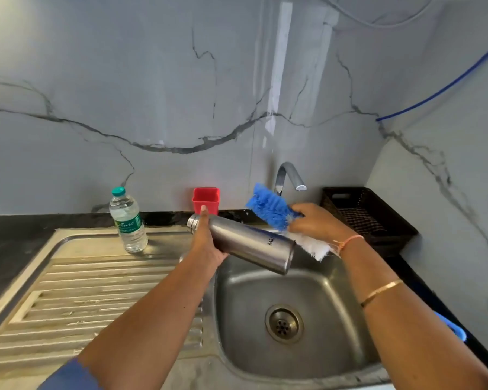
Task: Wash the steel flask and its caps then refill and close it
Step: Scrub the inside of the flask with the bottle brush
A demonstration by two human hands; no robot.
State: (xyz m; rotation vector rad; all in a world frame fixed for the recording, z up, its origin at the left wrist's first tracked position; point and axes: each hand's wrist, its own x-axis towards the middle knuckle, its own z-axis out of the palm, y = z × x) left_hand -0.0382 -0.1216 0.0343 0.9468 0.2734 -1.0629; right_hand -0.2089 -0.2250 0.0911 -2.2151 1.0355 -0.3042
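The steel flask (245,243) lies tilted above the sink basin (265,299), its uncapped threaded mouth pointing up-left and its base down-right. My left hand (206,243) grips it near the neck. My right hand (319,222) grips a bottle brush with blue bristles (269,205) and white bristles (310,244), held just behind the flask's lower body. No caps are visible.
A plastic water bottle (128,220) stands on the ribbed steel drainboard (96,291) at left. A red cup (206,200) sits against the marble wall. The tap (289,175) rises behind the basin. A dark basket (369,218) sits at right; the drain (283,323) is uncovered.
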